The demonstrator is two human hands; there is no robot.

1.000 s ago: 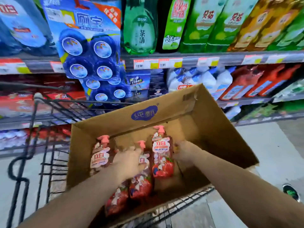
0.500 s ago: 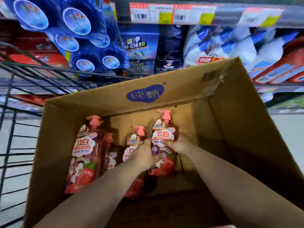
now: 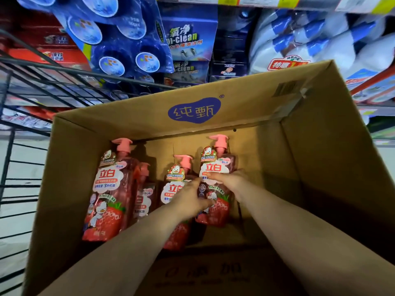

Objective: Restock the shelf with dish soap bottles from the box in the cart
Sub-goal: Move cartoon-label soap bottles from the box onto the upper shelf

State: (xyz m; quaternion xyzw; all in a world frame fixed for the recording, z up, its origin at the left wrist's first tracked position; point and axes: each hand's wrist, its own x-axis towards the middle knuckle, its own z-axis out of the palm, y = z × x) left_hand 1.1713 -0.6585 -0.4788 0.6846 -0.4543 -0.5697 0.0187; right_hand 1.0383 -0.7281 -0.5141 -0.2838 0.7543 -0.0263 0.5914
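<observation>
Four dish soap bottles are seen upright in the box (image 3: pixel 245 97), which is set in the wire cart (image 3: pixel 53 68). The second bottle (image 3: pixel 144 195) is mostly hidden behind the leftmost bottle (image 3: pixel 106 195). The third bottle (image 3: pixel 176 174) is partly covered by the left grip (image 3: pixel 190 197) and its base is cut off by the forearm. The rightmost bottle (image 3: pixel 214 167) is clamped by the right grip (image 3: pixel 229 180), with fingers (image 3: pixel 213 175) curled across its label from the right. The left grip is laid between the third and rightmost bottles, touching both; whether it is closed on either cannot be told. Goods on the shelf (image 3: pixel 316 3) behind are blurred.
</observation>
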